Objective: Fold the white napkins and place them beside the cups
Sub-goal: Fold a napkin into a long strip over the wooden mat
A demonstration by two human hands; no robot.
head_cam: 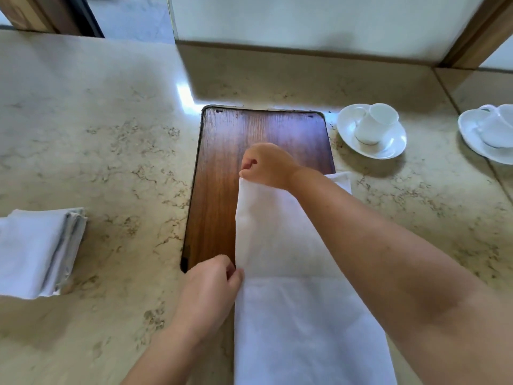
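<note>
White cloth napkin point(291, 301): long folded strip, lying from the near edge of the beige marbled stone worktop point(111, 134) up onto the dark brown wooden board point(222, 151) with rounded corners, covering the board's right near part. A crease crosses the strip about halfway.

Left hand point(211, 290): at the napkin's left edge by the crease, fingers pressed together, pinching the cloth edge between thumb and forefinger.

Right hand point(268, 165): reaching across over the napkin, forearm lying diagonally above it; fingers curled shut, pinching the far left corner of the napkin, over the board.

Stack of folded white napkins point(39, 251): on the worktop at the left, well apart from the board, partly cut off by the frame edge.

White china cup point(374, 123): standing on a white saucer point(388, 145), on the worktop just right of the board's far corner.

Second white cup on saucer point(491, 132): farther right, partly out of frame; it appears to be a mirror reflection.
</note>
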